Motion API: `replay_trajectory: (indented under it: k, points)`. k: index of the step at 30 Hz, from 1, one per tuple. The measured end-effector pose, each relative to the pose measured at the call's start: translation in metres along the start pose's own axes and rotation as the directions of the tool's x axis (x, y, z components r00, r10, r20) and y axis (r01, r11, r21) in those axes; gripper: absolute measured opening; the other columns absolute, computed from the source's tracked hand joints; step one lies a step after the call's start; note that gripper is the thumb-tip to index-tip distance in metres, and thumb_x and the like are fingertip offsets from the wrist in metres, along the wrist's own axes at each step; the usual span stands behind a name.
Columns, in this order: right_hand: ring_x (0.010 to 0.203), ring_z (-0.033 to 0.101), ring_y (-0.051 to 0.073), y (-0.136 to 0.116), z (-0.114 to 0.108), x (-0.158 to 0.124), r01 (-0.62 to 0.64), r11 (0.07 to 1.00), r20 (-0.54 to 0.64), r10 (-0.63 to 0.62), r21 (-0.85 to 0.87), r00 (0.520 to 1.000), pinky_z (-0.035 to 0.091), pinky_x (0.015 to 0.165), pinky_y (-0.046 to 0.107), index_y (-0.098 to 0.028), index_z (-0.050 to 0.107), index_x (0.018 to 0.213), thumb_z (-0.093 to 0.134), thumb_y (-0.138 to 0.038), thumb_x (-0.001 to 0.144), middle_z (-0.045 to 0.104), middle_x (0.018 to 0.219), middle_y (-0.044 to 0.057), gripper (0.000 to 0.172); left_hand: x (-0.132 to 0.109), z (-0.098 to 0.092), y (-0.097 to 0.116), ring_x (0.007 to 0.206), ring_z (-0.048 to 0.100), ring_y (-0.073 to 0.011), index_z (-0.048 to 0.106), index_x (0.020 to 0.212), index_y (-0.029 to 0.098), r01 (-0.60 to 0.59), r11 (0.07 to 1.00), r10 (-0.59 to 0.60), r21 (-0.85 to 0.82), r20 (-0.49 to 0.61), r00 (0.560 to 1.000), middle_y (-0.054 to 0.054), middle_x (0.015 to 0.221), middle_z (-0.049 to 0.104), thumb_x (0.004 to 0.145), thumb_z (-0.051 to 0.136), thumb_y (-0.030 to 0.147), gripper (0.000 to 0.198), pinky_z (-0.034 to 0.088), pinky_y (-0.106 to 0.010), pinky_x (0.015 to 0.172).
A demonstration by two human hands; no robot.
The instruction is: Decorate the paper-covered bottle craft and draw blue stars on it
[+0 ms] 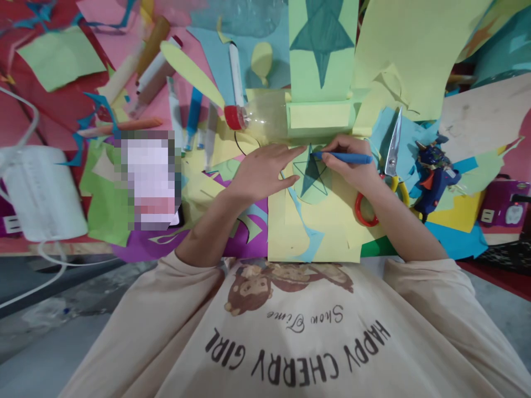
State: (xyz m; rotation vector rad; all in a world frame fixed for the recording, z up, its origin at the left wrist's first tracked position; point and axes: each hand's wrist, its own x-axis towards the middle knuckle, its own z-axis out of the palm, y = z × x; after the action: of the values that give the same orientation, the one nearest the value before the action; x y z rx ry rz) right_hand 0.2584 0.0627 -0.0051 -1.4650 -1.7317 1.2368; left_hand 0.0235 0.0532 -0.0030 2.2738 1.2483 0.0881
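Observation:
My right hand is closed around a blue marker, its tip on a star drawing on green-yellow paper. Part of the star is filled in dark green; the rest shows only as outline. Beside it my left hand lies with fingers stretched out, thumb and fingertips resting on the paper left of the star. Yellow paper lies beneath, with a thin blue paper strip on it. Above the hands, a green sheet carries a larger, filled dark green star.
Scissors with red and yellow handles lie close to my right forearm, near a dark blue glue gun. A clear bottle with a red cap lies above my left hand. Several markers, a pixelated phone and a white box with cables are leftward.

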Motion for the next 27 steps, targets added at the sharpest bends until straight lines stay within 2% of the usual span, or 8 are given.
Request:
replay_trajectory:
  k: [6,13,19,27]
  points:
    - [0.062,0.057,0.018,-0.0017,0.0011,0.0000,0.032,0.999,-0.066,-0.034,-0.019,0.997,0.050,0.060,0.037,-0.026,0.059,0.068,0.069,-0.031,0.076,0.068,0.068,0.001,0.014,0.0003,-0.0027,0.0021,0.113,0.065,-0.0304,0.051,0.153,0.019,0.015,1.000,-0.015,0.012,0.023,1.000,-0.011,0.121,0.070,0.094,0.055,0.039,0.062,0.049,-0.038,0.093]
    - [0.066,0.061,0.020,-0.0007,-0.0001,0.0003,0.010,1.000,-0.019,-0.010,0.001,1.000,0.053,0.062,0.037,-0.027,0.063,0.074,0.069,-0.037,0.078,0.071,0.073,0.001,0.013,0.0005,-0.0036,0.0029,0.114,0.064,-0.0304,0.051,0.153,0.019,0.023,1.000,-0.023,0.006,0.032,0.999,-0.011,0.121,0.070,0.094,0.055,0.039,0.063,0.049,-0.038,0.095]
    - [0.062,0.059,0.020,-0.0005,0.0016,0.0008,0.020,0.999,-0.073,-0.022,-0.032,0.997,0.049,0.058,0.037,-0.027,0.061,0.069,0.069,-0.033,0.076,0.069,0.068,0.001,0.013,-0.0002,-0.0002,0.0006,0.115,0.064,-0.0305,0.052,0.153,0.020,0.007,1.000,-0.007,0.002,0.008,1.000,-0.011,0.122,0.070,0.094,0.055,0.040,0.063,0.049,-0.038,0.095]
    - [0.065,0.061,0.021,0.0004,0.0004,-0.0003,0.017,1.000,-0.038,-0.017,-0.017,0.999,0.052,0.062,0.038,-0.029,0.062,0.073,0.072,-0.037,0.079,0.071,0.072,0.000,0.014,0.0003,-0.0021,0.0028,0.114,0.064,-0.0304,0.051,0.153,0.019,0.016,1.000,-0.016,0.004,0.021,1.000,-0.011,0.123,0.070,0.094,0.055,0.039,0.063,0.049,-0.038,0.095]
